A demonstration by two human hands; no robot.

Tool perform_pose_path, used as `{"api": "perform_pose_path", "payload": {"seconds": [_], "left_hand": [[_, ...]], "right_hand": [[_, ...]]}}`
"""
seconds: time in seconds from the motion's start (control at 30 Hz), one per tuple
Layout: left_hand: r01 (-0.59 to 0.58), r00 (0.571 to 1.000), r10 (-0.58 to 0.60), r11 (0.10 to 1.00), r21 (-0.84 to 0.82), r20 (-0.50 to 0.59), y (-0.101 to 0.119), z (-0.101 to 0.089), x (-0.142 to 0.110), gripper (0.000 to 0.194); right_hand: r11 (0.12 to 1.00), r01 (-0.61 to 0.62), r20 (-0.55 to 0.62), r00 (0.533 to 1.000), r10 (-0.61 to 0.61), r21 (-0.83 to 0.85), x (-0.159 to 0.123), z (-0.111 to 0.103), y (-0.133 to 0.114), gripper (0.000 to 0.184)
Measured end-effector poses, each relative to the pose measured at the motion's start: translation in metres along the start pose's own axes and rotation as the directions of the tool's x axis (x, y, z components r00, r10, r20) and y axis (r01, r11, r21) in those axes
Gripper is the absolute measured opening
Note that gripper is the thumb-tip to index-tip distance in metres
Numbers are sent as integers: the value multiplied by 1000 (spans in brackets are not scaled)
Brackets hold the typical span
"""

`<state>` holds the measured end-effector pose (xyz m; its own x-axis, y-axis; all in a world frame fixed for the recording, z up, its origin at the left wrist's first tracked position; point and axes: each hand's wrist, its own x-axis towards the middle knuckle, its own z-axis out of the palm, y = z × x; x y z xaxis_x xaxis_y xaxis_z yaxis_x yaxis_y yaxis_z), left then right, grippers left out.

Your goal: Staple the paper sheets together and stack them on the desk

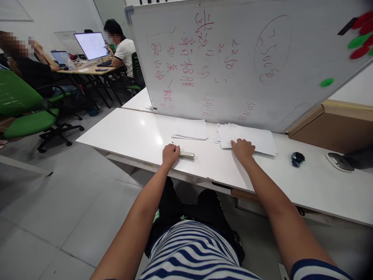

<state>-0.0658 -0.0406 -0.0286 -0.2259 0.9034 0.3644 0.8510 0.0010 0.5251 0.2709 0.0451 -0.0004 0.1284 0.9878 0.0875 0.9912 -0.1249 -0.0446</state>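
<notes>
My left hand [170, 154] rests at the table's front side, its fingers closed round one end of a silver stapler [187, 155]. The stapler's other end sticks out to the right, flat on the white table. My right hand [244, 149] is closed at the near edge of a loose pile of white paper [260, 140], with the fingertips on the sheets. How many sheets the fingers hold is hidden. Between and beyond the two hands lies a neater stack of paper [190, 129], untouched, before the whiteboard.
A whiteboard [221, 77] with red writing and magnets stands along the table's back. To the right are a dark watch-like object [297, 158], a round-based stand [339, 161] and a cardboard box [326, 128]. Two people sit at a desk [96, 70] behind, near a green chair [32, 112].
</notes>
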Motion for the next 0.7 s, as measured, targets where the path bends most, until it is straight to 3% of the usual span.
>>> {"api": "perform_pose_path", "payload": {"seconds": [0.23, 0.43, 0.57, 0.63, 0.7], "left_hand": [[5, 1000, -5, 1000, -16, 5, 0, -1, -1, 33], [1, 1000, -1, 1000, -1, 15, 2, -3, -1, 38], [-30, 999, 29, 999, -22, -38, 2, -5, -1, 41], [-67, 989, 56, 995, -74, -136, 1, -7, -2, 43], [-117, 968, 86, 985, -125, -234, 6, -12, -5, 47]], "right_hand": [[997, 18, -84, 996, -12, 70, -5, -11, -5, 45], [931, 27, -303, 949, 91, 363, -19, -38, 3, 41], [745, 201, -458, 876, 155, 636, -52, -58, 2, 42], [588, 267, -464, 860, 212, 764, -75, -66, -2, 42], [369, 289, -409, 861, 304, 883, -101, -71, -8, 41]]}}
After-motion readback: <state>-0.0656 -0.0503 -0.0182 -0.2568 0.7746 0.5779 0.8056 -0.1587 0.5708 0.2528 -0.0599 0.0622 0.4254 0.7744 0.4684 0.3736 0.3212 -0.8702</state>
